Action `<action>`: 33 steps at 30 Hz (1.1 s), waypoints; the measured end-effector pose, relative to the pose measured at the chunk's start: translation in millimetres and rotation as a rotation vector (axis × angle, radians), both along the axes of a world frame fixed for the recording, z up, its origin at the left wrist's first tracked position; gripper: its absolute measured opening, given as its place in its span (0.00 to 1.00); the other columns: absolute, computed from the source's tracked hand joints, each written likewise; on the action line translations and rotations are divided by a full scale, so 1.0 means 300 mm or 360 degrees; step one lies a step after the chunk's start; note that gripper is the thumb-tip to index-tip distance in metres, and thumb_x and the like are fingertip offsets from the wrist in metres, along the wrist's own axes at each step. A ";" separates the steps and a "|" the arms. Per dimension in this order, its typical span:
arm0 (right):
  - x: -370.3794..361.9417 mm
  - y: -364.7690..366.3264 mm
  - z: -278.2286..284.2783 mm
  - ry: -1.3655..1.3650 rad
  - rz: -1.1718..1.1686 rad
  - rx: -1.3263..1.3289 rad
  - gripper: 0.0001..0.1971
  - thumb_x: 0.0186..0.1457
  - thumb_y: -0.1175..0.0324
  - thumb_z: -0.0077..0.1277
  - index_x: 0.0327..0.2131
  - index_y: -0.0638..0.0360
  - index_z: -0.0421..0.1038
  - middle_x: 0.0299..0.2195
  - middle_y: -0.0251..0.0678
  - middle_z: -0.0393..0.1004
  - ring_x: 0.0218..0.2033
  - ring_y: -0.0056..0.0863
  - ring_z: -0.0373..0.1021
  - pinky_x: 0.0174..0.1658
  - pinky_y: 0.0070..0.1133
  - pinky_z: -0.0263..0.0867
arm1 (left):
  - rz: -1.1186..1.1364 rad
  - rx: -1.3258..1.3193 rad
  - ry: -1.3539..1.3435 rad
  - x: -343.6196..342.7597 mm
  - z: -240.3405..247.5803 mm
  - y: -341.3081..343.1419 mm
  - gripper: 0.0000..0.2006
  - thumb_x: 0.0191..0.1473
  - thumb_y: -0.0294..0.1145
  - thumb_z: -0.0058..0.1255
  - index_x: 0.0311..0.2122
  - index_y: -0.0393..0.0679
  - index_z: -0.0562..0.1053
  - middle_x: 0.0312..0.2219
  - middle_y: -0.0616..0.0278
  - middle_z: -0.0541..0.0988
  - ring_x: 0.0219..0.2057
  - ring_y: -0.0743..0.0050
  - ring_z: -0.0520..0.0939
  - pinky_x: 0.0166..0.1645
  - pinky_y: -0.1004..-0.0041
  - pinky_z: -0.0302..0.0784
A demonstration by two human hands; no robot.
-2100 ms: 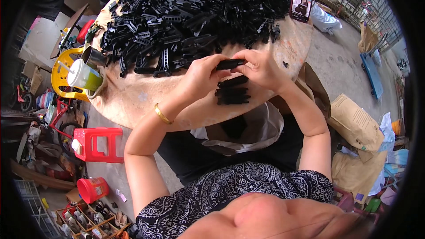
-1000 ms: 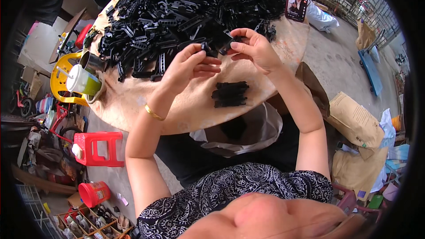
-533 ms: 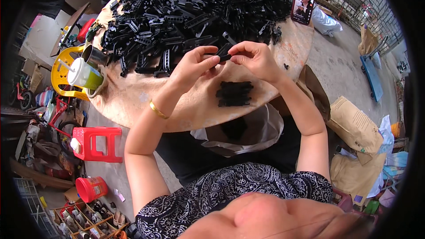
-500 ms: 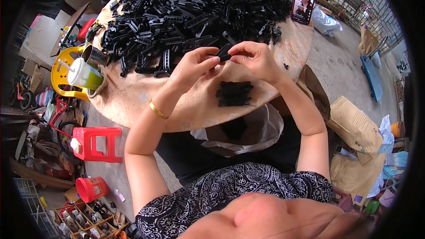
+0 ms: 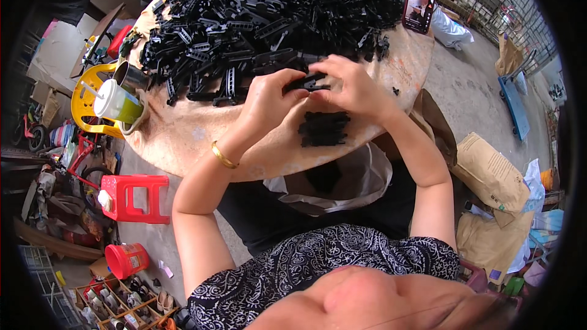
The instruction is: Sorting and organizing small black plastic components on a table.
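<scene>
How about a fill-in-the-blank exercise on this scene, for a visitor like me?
1. The left hand and right hand hold a small part coloured ____.
2. A gold bangle circles the ____ wrist.
3. From the person's viewpoint, the phone is to the ____ of the big pile.
4. The bucket is coloured ____.

Missing words: black; left; right; red.

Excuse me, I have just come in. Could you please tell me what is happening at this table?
A person holds a small black part between the left hand and right hand, over a table covered with a peach cloth. Whether it is one piece or several is hard to tell. A small neat pile of dark parts lies nearer the body, and a large loose heap lies beyond the hands.
</scene>
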State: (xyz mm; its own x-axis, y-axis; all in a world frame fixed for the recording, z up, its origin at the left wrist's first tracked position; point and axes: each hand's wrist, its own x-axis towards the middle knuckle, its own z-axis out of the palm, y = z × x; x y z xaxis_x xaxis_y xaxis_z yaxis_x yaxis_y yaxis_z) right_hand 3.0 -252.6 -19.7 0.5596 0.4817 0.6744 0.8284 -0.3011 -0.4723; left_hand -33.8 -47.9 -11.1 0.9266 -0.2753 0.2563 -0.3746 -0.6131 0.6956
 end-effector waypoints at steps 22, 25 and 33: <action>-0.013 -0.031 -0.035 0.0497 0.0208 -0.0054 0.13 0.43 0.67 0.61 0.31 0.64 0.75 0.28 0.40 0.74 0.28 0.33 0.72 0.31 0.23 0.67 | -0.0182 0.0008 0.0192 -0.006 0.025 -0.008 0.13 0.44 0.26 0.60 0.38 0.37 0.76 0.25 0.54 0.79 0.25 0.76 0.78 0.31 0.75 0.73; -0.019 -0.047 -0.023 0.0573 0.0366 -0.0319 0.17 0.44 0.58 0.60 0.33 0.62 0.76 0.30 0.39 0.75 0.33 0.35 0.71 0.36 0.26 0.66 | -0.0318 0.0156 0.0390 -0.009 0.034 -0.004 0.11 0.43 0.30 0.60 0.34 0.39 0.77 0.25 0.52 0.78 0.27 0.62 0.79 0.32 0.69 0.73; 0.039 -0.018 -0.008 -0.0022 0.0024 -0.0309 0.08 0.46 0.68 0.55 0.31 0.60 0.75 0.32 0.35 0.73 0.35 0.35 0.68 0.41 0.26 0.65 | 0.0422 0.0541 -0.0940 0.060 0.035 0.058 0.12 0.44 0.25 0.56 0.38 0.41 0.75 0.36 0.57 0.72 0.37 0.56 0.72 0.43 0.66 0.70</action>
State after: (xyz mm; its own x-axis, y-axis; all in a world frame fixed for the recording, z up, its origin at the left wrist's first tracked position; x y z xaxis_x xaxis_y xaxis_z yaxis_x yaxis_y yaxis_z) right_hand 14.9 -258.2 -22.1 0.5426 0.6117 0.5757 0.8395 -0.3729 -0.3951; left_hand -15.7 -30.5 -0.8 0.7070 -0.2140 0.6740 -0.4372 -0.8814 0.1787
